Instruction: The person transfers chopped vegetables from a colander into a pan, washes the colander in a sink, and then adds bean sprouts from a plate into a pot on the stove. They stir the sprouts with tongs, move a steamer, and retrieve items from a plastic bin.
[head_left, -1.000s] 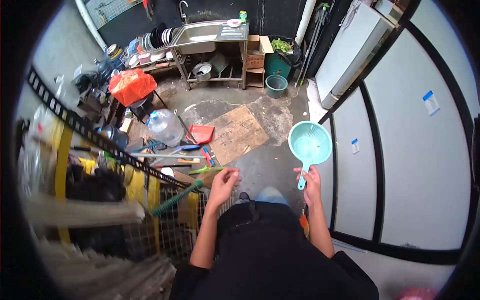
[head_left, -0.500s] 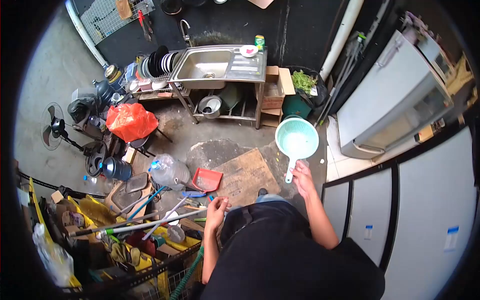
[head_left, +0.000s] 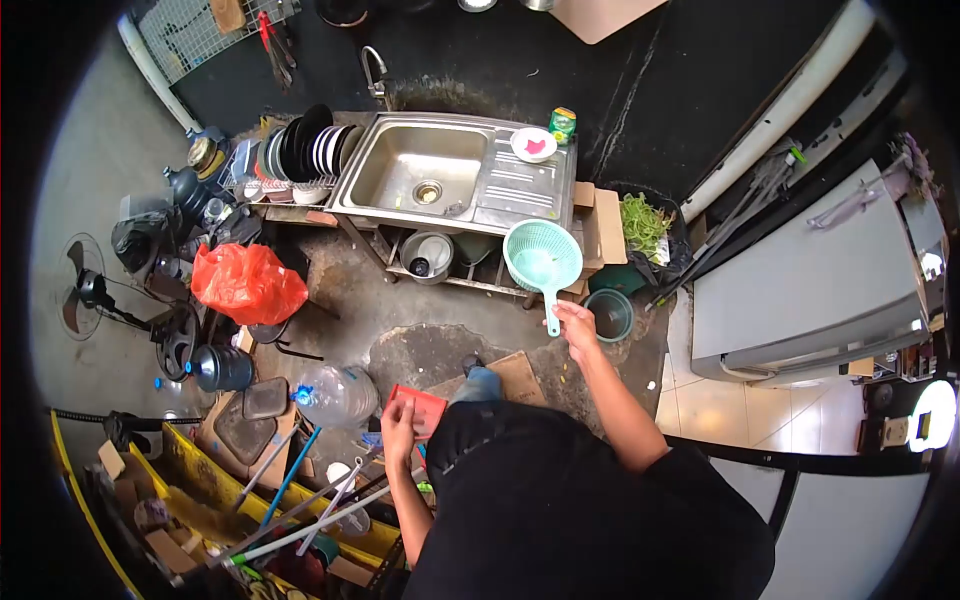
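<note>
My right hand (head_left: 576, 330) is closed round the handle of a pale green plastic colander (head_left: 543, 254). The bowl of the colander points away from me, in line with the right front of the steel sink (head_left: 415, 170), and a little something pale shows in its bottom. My left hand (head_left: 400, 425) hangs low at my side with its fingers curled in, and I see nothing in it. Behind that hand, on the floor, lies a red dustpan (head_left: 428, 408).
Plates stand in a dish rack (head_left: 310, 150) left of the sink. A white bowl (head_left: 533, 145) and a green can (head_left: 562, 124) sit on the drainboard. Right of it are a cardboard box (head_left: 603, 228), greens (head_left: 645, 225) and a bucket (head_left: 609, 314). A large water bottle (head_left: 338, 394) lies at left.
I have moved forward, and the sink now looks nearer and larger. The colander, still in my right hand, has come in front of the sink's right end. A bucket now shows beside it.
</note>
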